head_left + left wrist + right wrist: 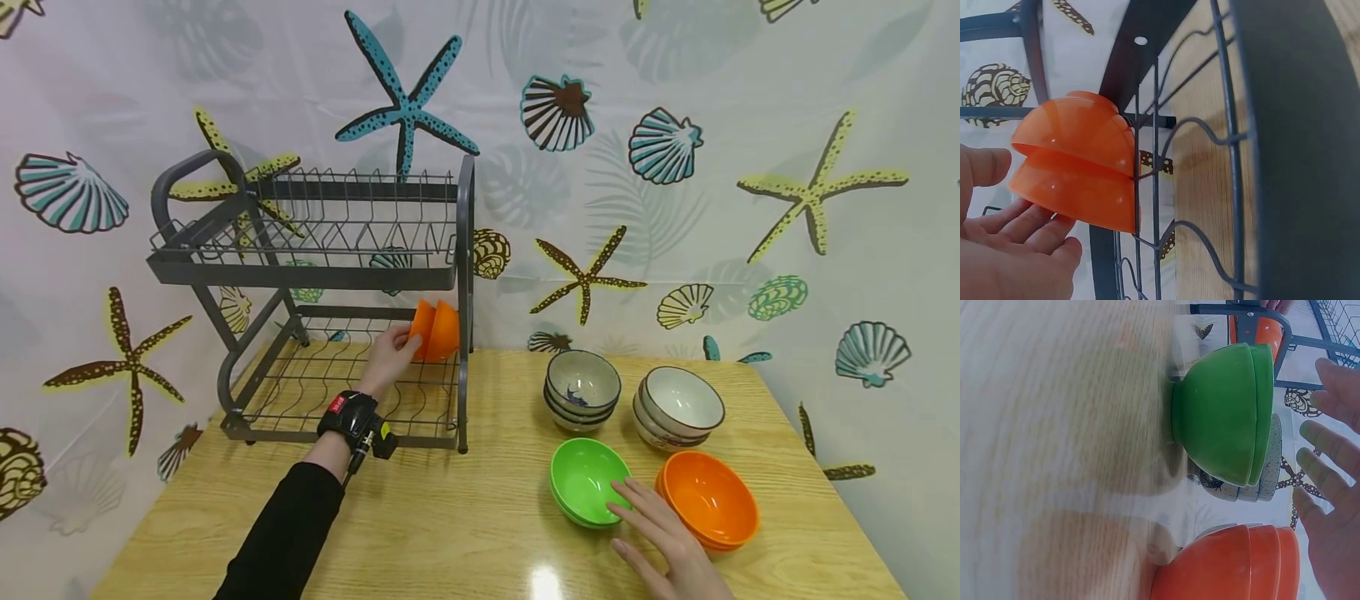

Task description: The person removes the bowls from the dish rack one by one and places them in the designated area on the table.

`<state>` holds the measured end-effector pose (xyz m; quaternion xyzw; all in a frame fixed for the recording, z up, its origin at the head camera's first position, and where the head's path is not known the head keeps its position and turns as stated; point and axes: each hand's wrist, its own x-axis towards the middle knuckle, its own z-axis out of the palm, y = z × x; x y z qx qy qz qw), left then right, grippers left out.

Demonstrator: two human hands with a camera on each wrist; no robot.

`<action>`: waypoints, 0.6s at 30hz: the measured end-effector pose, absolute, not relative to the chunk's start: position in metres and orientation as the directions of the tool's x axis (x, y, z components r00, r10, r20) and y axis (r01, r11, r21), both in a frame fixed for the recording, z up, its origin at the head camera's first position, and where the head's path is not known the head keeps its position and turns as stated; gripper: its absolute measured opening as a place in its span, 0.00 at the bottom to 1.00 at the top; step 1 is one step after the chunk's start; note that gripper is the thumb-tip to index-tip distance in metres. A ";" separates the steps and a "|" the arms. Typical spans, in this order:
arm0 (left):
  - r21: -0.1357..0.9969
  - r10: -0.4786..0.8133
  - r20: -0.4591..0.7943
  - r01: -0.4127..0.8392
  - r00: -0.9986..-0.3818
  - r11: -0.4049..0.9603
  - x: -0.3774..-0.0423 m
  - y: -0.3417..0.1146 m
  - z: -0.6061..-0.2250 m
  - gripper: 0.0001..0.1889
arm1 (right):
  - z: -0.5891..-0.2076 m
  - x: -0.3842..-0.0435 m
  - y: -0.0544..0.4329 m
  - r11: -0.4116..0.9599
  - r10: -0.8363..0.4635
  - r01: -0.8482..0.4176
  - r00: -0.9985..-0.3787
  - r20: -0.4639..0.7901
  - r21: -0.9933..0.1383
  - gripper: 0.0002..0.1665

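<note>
Two orange bowls [444,333] stand on edge, close together, at the right end of the dish rack's lower tier. My left hand [393,354] is at the left one; in the left wrist view the fingers [1041,228] lie along that bowl [1075,194] and the thumb is apart from it. My right hand [667,542], fingers spread and holding nothing, hovers by the stacked green bowls [588,479] and a stack of orange bowls [708,498]. In the right wrist view, the hand [1335,481] is beside the rims of the green bowls [1222,415].
The dark two-tier dish rack [307,273] stands at the table's left, its upper wire tier holding no dishes. Behind the green bowls are stacked blue-patterned bowls [582,382] and stacked white bowls [684,404]. A sea-print cloth [517,183] hangs behind the wooden table [450,517].
</note>
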<state>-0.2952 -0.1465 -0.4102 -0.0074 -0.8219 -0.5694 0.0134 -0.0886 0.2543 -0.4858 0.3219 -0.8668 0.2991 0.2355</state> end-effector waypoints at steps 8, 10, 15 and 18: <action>0.898 -0.031 0.070 0.050 -0.997 0.438 -0.303 -0.143 -0.417 0.24 | -0.486 -0.088 0.253 0.610 -0.416 -0.705 -0.674 0.611 -0.362 0.33; 0.898 -0.029 0.059 0.041 -0.998 0.439 -0.306 -0.143 -0.418 0.24 | -0.486 -0.088 0.253 0.608 -0.415 -0.705 -0.675 0.610 -0.365 0.33; 0.892 -0.060 0.050 0.017 -0.997 0.452 -0.307 -0.139 -0.417 0.24 | -0.486 -0.088 0.253 0.607 -0.416 -0.704 -0.678 0.606 -0.370 0.32; 0.886 -0.075 0.060 0.019 -0.995 0.464 -0.307 -0.138 -0.415 0.23 | -0.486 -0.088 0.253 0.605 -0.415 -0.708 -0.671 0.615 -0.364 0.32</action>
